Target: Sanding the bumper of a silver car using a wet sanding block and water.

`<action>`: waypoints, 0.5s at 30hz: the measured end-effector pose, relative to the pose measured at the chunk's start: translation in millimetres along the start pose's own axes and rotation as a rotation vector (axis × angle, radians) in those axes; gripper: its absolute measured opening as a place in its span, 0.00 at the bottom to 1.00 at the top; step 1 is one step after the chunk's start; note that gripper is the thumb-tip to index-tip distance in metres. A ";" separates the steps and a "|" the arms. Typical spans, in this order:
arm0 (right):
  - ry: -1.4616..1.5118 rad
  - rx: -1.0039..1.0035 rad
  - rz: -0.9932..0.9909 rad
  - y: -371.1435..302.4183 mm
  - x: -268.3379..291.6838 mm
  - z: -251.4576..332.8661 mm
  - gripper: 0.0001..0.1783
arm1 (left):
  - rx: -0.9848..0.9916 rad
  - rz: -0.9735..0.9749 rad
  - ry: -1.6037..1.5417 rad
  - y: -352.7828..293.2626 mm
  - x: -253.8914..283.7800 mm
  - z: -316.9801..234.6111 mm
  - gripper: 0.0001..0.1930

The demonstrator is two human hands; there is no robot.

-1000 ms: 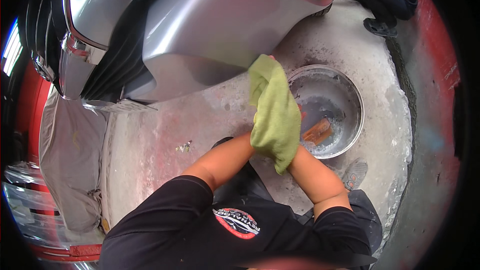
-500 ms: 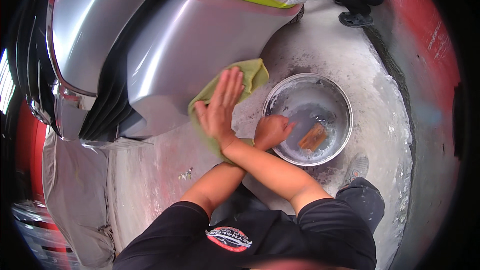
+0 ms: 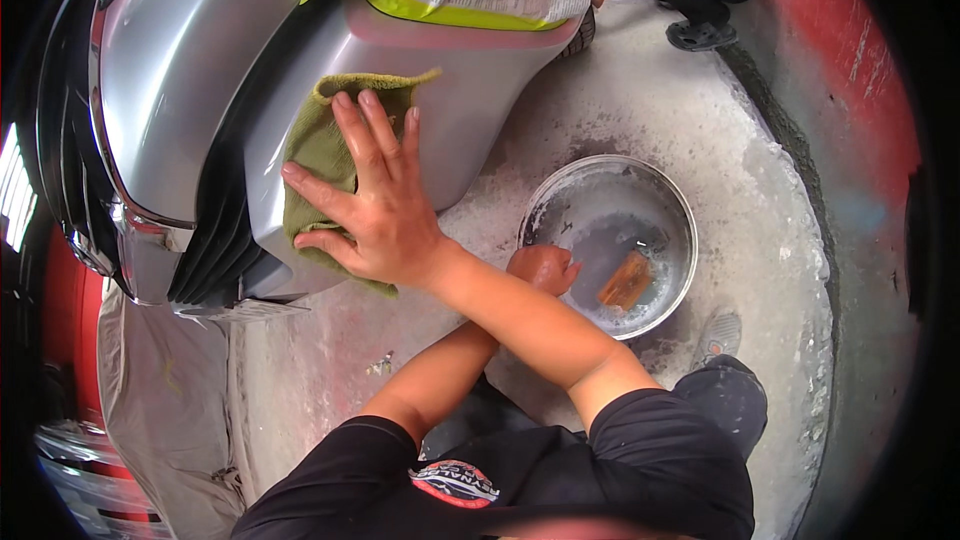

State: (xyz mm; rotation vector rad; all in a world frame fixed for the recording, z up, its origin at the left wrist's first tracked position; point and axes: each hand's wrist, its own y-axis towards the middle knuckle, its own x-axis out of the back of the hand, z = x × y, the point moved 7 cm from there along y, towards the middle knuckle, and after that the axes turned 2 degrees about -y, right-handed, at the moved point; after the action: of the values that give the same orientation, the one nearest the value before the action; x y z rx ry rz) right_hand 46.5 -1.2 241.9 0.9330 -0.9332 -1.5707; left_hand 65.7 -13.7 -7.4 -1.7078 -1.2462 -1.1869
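Head view: the right hand, crossed over the left forearm, presses flat with fingers spread on a green cloth against the silver bumper. The left hand rests fisted by the water basin. Even palm pressure and overlapping strokes would serve best.

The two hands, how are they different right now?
The right hand is spread flat with fingers wide, while the left hand is curled into a fist. The right hand presses a green cloth against the silver car bumper; the left hand rests at the rim of the round metal basin of water. The two forearms cross each other.
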 end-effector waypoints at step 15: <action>0.039 0.069 -0.077 12.2 9.7 -35.1 0.33 | 0.102 0.191 -0.087 -0.1 -19.2 15.2 0.20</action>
State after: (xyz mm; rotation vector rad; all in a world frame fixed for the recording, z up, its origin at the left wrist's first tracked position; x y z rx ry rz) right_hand 81.6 -16.4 238.1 1.0555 -0.9391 -1.5873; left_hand 67.4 -6.0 -30.6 -1.7744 -1.1455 -0.9305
